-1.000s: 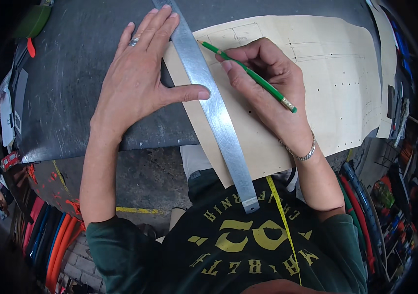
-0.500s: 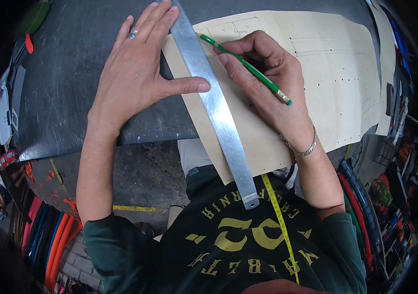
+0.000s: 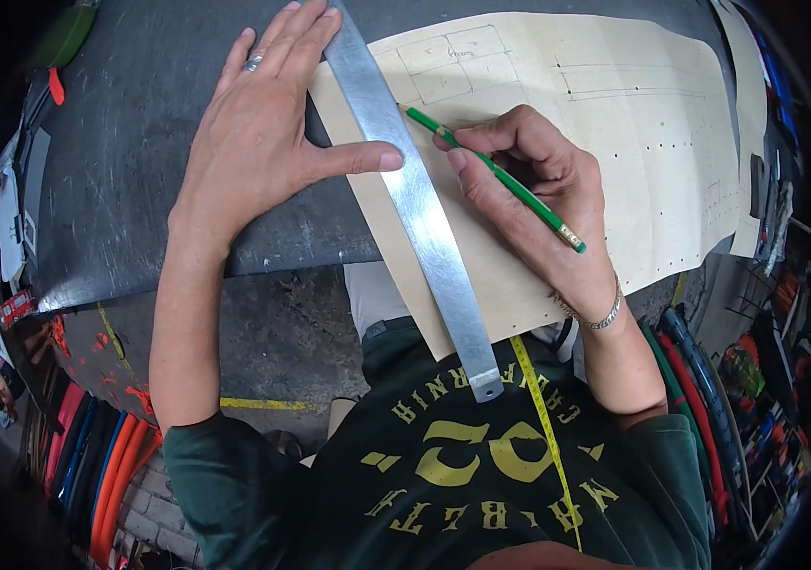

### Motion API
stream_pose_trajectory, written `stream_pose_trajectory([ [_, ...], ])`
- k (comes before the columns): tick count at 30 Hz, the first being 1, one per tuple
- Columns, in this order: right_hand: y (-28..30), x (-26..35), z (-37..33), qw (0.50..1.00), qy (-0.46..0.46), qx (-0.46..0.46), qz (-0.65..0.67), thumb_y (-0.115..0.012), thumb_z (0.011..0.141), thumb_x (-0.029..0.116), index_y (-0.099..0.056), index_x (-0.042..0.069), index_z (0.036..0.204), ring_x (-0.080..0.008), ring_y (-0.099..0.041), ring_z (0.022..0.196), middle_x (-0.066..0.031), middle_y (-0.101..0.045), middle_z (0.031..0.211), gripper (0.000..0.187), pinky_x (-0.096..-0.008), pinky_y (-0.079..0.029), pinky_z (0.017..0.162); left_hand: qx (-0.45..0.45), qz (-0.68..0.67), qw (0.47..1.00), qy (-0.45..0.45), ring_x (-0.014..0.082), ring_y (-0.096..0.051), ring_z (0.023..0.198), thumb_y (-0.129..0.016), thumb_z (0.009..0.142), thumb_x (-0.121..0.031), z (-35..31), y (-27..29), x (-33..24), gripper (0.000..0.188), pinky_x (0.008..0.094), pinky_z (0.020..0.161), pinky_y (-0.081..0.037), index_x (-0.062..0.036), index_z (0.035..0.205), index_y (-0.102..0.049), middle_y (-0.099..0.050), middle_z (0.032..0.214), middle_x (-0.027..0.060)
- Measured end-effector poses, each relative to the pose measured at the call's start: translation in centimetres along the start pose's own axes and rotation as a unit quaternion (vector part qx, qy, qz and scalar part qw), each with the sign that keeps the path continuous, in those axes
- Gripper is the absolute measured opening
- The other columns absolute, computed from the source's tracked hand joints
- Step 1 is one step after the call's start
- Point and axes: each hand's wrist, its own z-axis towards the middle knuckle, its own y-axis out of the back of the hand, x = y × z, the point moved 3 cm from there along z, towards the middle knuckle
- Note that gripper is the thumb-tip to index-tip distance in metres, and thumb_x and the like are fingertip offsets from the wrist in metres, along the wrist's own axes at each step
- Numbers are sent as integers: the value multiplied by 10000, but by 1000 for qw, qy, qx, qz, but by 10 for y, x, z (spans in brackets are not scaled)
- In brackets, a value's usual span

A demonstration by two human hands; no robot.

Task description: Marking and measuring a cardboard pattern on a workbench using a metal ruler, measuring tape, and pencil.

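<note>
A long metal ruler [image 3: 424, 211] lies slantwise across a cream paper pattern [image 3: 643, 209] marked with pencil lines and small holes. My left hand [image 3: 258, 142] is spread flat at the ruler's far left, its thumb on the metal and its fingertips by the upper end. In my right hand [image 3: 543, 190] is a green pencil [image 3: 510, 180], pinched between thumb and fingers. The pencil's tip is at the paper beside the ruler's right edge. A sketched box with handwriting shows near the pattern's upper left.
The pattern overhangs the near edge of a dark worktable [image 3: 130, 190]. A yellow tape measure [image 3: 543, 418] hangs down my dark shirt. Rolls of coloured material [image 3: 106, 475] stand at lower left, with more [image 3: 690, 418] at right. A green object [image 3: 63, 33] lies far left.
My right hand and the pencil have moved nearer and slightly right, along the ruler's edge. More of the sketched box shows. My left hand and the ruler have barely shifted.
</note>
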Motion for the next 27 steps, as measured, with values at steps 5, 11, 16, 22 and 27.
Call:
stream_pose_trajectory([
  [5,1,-5,-1,1000,15,2,11,-693,990,33,-686,-45,1089,-151,-710,1053,-129,-754,1098,126,-267,-553,943,-6,13,1000,-3,452,-316,1527,-789,649,-819,-1,-4,2,1344,570,1265,-216,158,1484,-394,-374,1576,362],
  [11,1,-3,1,996,38,-61,46,-662,1021,61,-687,-15,1122,-134,-695,1022,-98,-751,1104,129,-266,-540,910,-34,-35,999,-6,456,-290,1538,-799,650,-804,-4,-4,8,1330,569,1273,-188,129,1506,-393,-359,1587,360],
  [16,-5,9,-10,993,62,2,-105,-795,934,207,-726,50,1165,-114,-604,944,-39,-762,1126,288,-271,-492,822,-27,13,1000,8,471,-259,1547,-813,652,-782,-15,-3,19,1297,580,1275,-161,81,1529,-401,-344,1598,357],
  [22,-23,20,-33,960,163,40,-223,-939,661,290,-750,107,1106,-232,-564,937,-47,-719,1335,516,-342,-445,895,-32,-13,999,4,476,-266,1542,-826,645,-768,-15,-4,20,1294,584,1272,-164,71,1534,-401,-342,1600,358],
  [27,-23,15,-34,960,158,47,-228,-944,655,299,-752,113,1126,-224,-560,958,-41,-707,1357,542,-341,-443,905,-5,-10,1000,21,472,-270,1541,-821,644,-774,-11,1,14,1303,584,1270,-168,77,1535,-397,-342,1600,357],
])
